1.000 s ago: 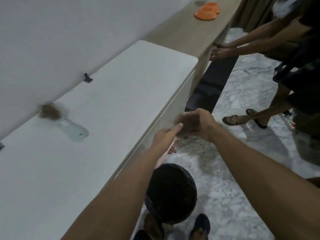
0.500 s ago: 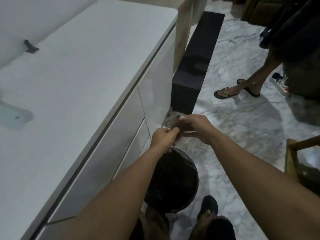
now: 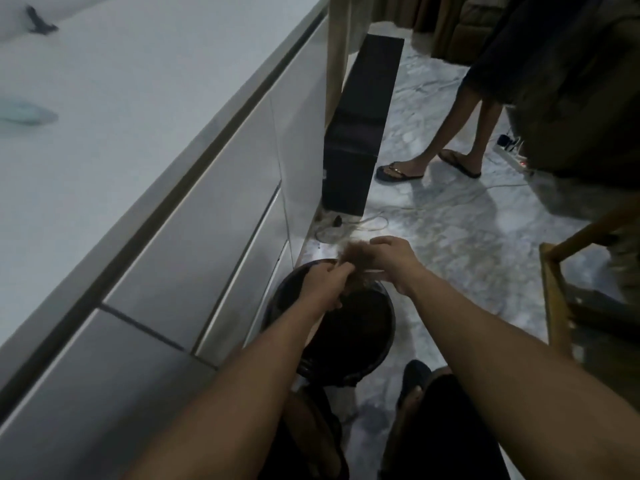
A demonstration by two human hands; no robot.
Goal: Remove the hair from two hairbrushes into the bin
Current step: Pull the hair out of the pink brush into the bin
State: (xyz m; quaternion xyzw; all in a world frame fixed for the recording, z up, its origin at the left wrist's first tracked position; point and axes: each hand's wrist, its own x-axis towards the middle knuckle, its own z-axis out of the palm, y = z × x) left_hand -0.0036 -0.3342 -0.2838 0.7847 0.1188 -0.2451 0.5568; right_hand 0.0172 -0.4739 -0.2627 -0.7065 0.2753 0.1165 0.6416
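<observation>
A clump of brown hair (image 3: 354, 257) is held between both hands directly above the far rim of a round black bin (image 3: 377, 344) standing on the marble floor (image 3: 450, 237). The left hand (image 3: 327, 280) has its fingers closed into the lower part of the clump, over the bin's dark opening; the right hand (image 3: 389, 261) is curled over the upper part, its fingers bent down around the hair. A hairbrush is probably hidden inside this grip, though blur and the covering fingers leave that unclear. Both forearms reach forward from the bottom edge of the view. Just left of the bin stands a white drawer cabinet (image 3: 207, 220); on its top, at the far left edge, lies the pale blue handle of a second hairbrush (image 3: 26, 112), its head cut off by the frame. A small dark clip (image 3: 40, 24) rests near the wall. Beyond the bin a black panel (image 3: 363, 116) leans along the cabinet end, with a cable (image 3: 363, 221) on the floor at its base. A second person's legs (image 3: 460, 133), in sandals, stand well apart at upper right, and a wooden chair (image 3: 561, 289) sits at the right edge.
</observation>
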